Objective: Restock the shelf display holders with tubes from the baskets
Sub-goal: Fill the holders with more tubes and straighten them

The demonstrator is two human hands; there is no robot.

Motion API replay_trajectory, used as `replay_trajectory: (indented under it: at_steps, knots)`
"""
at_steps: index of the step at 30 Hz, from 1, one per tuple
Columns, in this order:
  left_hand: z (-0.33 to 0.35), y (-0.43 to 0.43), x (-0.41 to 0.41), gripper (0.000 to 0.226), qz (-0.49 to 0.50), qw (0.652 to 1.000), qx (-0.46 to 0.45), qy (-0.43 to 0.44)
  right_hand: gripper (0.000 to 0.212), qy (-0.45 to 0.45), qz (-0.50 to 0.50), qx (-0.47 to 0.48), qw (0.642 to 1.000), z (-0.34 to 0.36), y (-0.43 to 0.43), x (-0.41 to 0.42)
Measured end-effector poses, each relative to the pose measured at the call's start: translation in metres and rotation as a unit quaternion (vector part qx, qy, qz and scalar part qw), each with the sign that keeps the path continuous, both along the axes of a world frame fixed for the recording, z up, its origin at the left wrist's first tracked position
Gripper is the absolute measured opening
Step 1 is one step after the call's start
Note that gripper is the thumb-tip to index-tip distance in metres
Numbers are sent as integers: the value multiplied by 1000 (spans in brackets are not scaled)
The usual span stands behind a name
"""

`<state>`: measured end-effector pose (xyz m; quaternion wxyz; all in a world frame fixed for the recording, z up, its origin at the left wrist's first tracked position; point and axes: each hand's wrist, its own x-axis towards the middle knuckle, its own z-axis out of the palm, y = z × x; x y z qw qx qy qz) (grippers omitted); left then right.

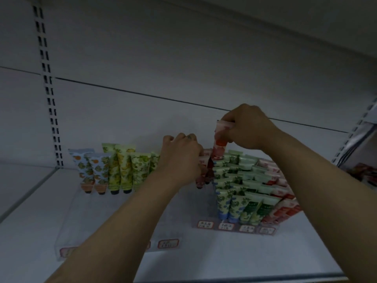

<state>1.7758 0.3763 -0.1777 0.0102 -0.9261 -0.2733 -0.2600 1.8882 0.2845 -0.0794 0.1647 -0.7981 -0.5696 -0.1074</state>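
Note:
My right hand [247, 127] pinches the crimped top of a red and white tube [220, 139] and holds it upright above the back of the right clear display holder [234, 228]. My left hand [180, 158] reaches to the back row, with curled fingers at several dark red tubes [204, 174] standing there; whether it holds one I cannot tell. The right holder is packed with green, blue and red tubes [244, 193]. At its back, the left clear holder [67, 250] has orange-print tubes [91, 170] and yellow-green tubes [126, 168].
The white shelf [224, 258] carries both holders, with price labels [168, 243] along their front edges. A slotted upright [49, 88] runs up the back panel at the left. More packaged goods [365, 172] sit on the neighbouring shelf at the right.

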Motion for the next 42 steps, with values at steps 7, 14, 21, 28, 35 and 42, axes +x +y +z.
replay_trajectory:
  at_steps: [7, 14, 21, 28, 35, 42]
  knots:
    - [-2, 0, -2, 30, 10, 1000, -19, -7, 20, -17, 26, -26, 999, -2, 3, -1]
    - [2, 0, -3, 25, -7, 998, -58, -18, 8, 81, 21, 147, 986, -3, -13, 4]
    - [-1, 7, -2, 19, -39, 997, -61, -16, 14, 114, 23, 93, 989, -15, -2, 5]
    - [-5, 11, -1, 23, -54, 998, -32, -24, 45, 38, 71, 45, 996, -40, -3, -2]
    - [-10, 13, 0, 32, -93, 995, 7, -45, 53, -18, 96, 23, 995, -52, -3, -5]
    - [-3, 8, -2, 20, -73, 997, 21, -32, 50, 0, 113, 8, 994, -55, -3, 1]
